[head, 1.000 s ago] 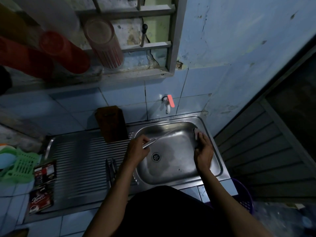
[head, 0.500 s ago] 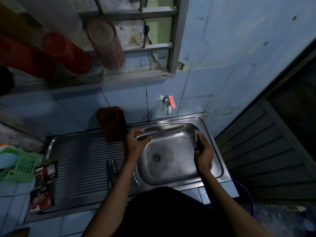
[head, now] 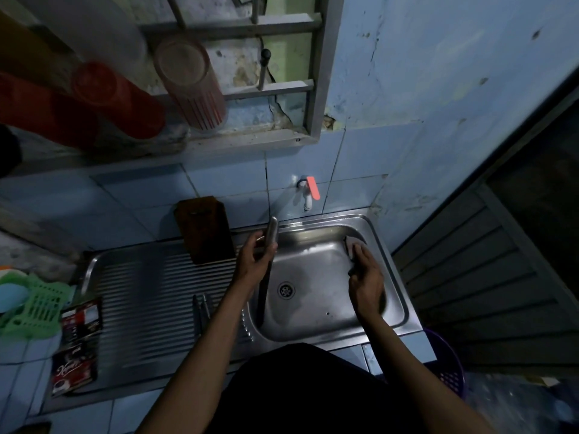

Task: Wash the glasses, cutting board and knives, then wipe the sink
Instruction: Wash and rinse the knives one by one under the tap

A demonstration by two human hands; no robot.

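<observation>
2 knives lie on the drainboard beside the sink. Left hand grips a third knife over the basin's left rim, fingers curled round it. Right hand presses a sponge against the basin's right wall, fingers straight. Cutting board leans on the tiles.

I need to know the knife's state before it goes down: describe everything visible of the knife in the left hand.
The knife looks all metal, with a rounded silvery handle end pointing up toward the wall. The left hand grips its middle, fingers curled round it. The dark blade hangs down over the left edge of the sink.
</observation>
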